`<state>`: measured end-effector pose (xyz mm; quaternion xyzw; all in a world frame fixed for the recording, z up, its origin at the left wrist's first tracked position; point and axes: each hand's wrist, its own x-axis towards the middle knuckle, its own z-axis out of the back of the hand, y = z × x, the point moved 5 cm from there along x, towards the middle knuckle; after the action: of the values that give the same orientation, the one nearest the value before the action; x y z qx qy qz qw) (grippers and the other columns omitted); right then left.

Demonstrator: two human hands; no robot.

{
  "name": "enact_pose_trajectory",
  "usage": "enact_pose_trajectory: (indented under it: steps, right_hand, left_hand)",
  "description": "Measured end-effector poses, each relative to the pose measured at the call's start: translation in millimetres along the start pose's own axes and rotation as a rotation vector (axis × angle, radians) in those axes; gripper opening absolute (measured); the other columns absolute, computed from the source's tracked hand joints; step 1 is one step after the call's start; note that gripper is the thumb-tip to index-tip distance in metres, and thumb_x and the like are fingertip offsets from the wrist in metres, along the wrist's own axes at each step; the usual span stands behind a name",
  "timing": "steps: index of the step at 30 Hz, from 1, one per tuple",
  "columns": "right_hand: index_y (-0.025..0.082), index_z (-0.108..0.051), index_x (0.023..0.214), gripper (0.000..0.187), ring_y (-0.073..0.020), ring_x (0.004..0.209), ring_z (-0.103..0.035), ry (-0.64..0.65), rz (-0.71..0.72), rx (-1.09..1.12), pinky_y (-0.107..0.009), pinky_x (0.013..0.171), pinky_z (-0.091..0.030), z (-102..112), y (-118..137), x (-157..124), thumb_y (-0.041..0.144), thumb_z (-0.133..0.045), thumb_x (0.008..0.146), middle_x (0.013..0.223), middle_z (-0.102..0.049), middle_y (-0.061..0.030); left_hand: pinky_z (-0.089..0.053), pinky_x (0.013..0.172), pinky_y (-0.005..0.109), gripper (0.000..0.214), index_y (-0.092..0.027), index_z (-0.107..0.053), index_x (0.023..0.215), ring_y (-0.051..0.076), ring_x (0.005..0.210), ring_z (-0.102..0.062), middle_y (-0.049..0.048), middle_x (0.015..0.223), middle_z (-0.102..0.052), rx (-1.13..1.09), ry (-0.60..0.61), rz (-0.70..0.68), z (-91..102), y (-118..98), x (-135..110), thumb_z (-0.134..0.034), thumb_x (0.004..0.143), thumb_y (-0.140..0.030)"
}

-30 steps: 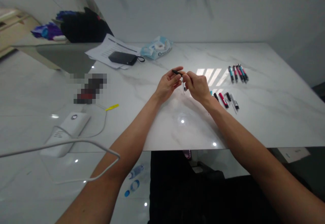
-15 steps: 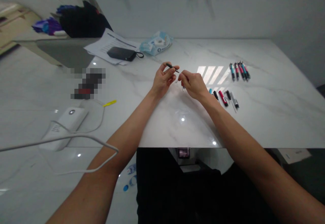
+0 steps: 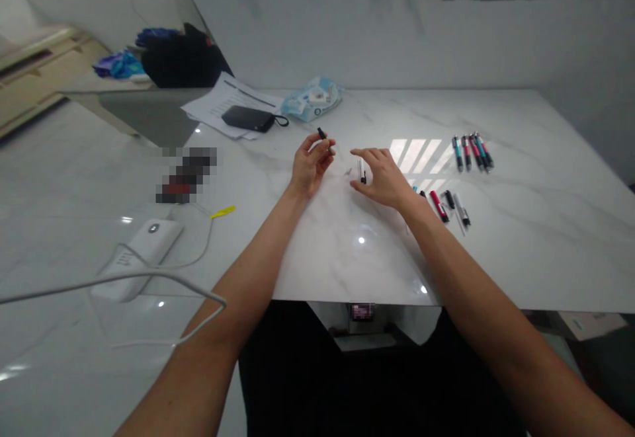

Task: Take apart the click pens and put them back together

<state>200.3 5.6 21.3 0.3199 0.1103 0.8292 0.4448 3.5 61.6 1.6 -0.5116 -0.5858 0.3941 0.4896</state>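
My left hand [image 3: 308, 166] is raised over the white marble table [image 3: 520, 225] and pinches a short black pen part [image 3: 322, 136] between thumb and fingers, tip pointing up. My right hand [image 3: 381, 178] hovers just to its right, fingers spread and lowered over small pen parts [image 3: 362, 172] lying on the table. Nothing is held in the right hand. Behind its wrist lie several loose pen pieces [image 3: 446, 204], red, black and silver.
A row of several assembled pens [image 3: 472, 151] lies at the right. At the back are papers [image 3: 225, 101], a black pouch [image 3: 251, 119] and a wipes pack [image 3: 313, 98]. A white power bank [image 3: 136, 258] with cable sits at the left, near a yellow tag [image 3: 221, 211].
My hands have drawn apart. The left keeps the black part and has tilted it upward; the right has opened and dropped toward the parts on the table.
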Motion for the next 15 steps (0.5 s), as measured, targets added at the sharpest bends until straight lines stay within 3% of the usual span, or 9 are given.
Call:
enact_pose_trajectory:
  steps: [5,8,12,15]
  right_hand:
    - [0.021,-0.048,0.167,0.087,-0.044,0.153,-0.042,0.154,-0.043,-0.087,-0.066,0.123,-0.042,-1.4,-8.4,-0.6,0.041,-0.079,0.087,0.165,-0.054,-0.0173]
    - [0.021,-0.058,0.161,0.079,-0.046,0.156,-0.038,0.241,-0.067,-0.139,-0.066,0.123,-0.041,-6.4,-10.8,0.8,0.042,-0.078,0.088,0.165,-0.055,-0.0162]
    - [0.02,-0.075,0.143,0.055,-0.045,0.15,-0.046,0.279,-0.053,-0.136,-0.063,0.123,-0.042,-9.5,-12.0,2.9,0.041,-0.075,0.091,0.154,-0.066,-0.0154]
    - [0.022,-0.073,0.147,0.06,-0.0444,0.15,-0.046,0.241,-0.061,-0.131,-0.063,0.124,-0.04,-6.9,-13.5,2.4,0.039,-0.077,0.09,0.158,-0.063,-0.0149]
  left_hand:
    - [-0.057,0.069,0.016,0.04,-0.024,-0.071,0.103,0.007,0.073,-0.072,-0.0027,0.092,-0.077,-0.17,0.031,0.121,-10.6,3.9,-5.1,-0.098,0.077,-0.038]
    - [-0.056,0.067,0.015,0.036,-0.023,-0.072,0.101,0.006,0.071,-0.071,-0.0034,0.088,-0.075,-0.197,0.025,0.145,-12.2,4.0,-5.5,-0.098,0.077,-0.031]
    - [-0.057,0.067,0.016,0.031,-0.024,-0.073,0.1,0.007,0.071,-0.071,-0.0029,0.088,-0.075,-0.188,0.019,0.136,-12.4,3.9,-2.8,-0.096,0.08,-0.03]
    - [-0.057,0.067,0.016,0.03,-0.025,-0.073,0.102,0.008,0.073,-0.071,-0.0022,0.089,-0.075,-0.144,0.021,0.127,-14.1,4.2,-2.4,-0.095,0.082,-0.032]
